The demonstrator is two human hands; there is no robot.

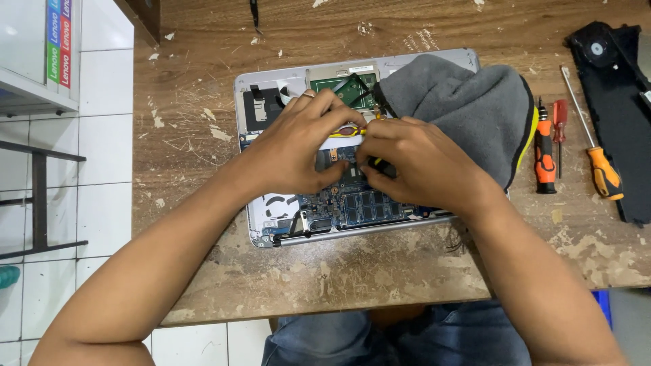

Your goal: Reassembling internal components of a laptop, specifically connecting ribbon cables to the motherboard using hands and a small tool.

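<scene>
An opened silver laptop (258,224) lies upside down on the worn wooden table, its blue circuit board (366,207) exposed. My left hand (298,146) rests over the middle of the board, fingers curled on a small yellow-handled tool (347,131). My right hand (413,166) meets it from the right, fingers pinched on the same tool's dark end above the board. A grey cloth with a yellow edge (468,108) covers the laptop's right part.
Two orange-handled screwdrivers (544,159) (602,173) and a thin red one (560,118) lie right of the cloth. A black cover panel with a fan (620,108) sits at the far right. White tiled floor and a shelf (41,68) are left of the table.
</scene>
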